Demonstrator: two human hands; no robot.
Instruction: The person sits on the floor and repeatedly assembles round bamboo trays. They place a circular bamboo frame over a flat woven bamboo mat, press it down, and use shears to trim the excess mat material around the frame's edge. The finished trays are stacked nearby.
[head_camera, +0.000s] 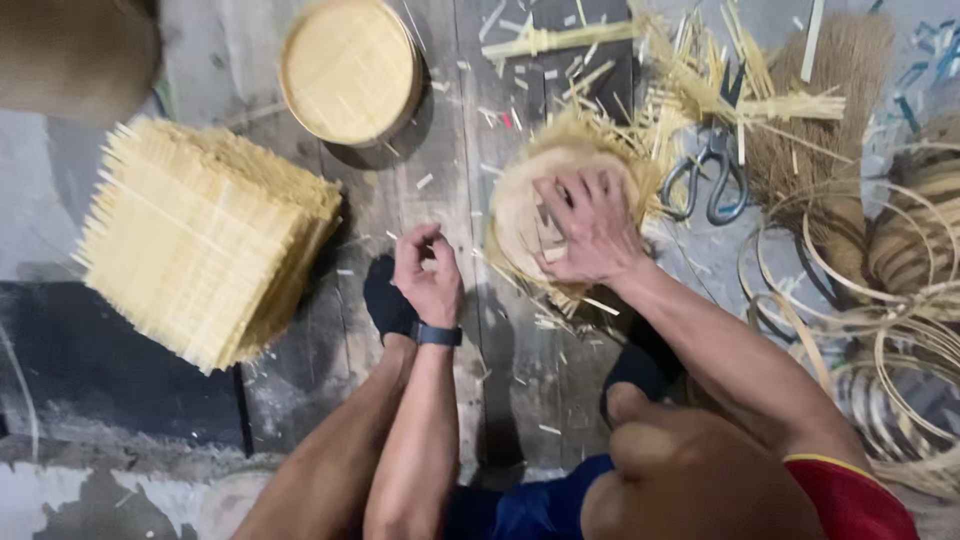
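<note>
Two hands busy here: the left hand (428, 272) is loosely curled, pinching maybe a sliver, can't tell, while the right hand (588, 228) presses spread-open on a round woven bamboo mat (520, 215) on the floor. Looks light, springy, brittle-edged; best held by the rim. Scissors (708, 178) lie beyond.

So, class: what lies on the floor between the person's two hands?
In the head view, only bare dark floorboards with a few scattered bamboo slivers lie between the left hand and the right hand, which presses on a round woven mat.
</note>
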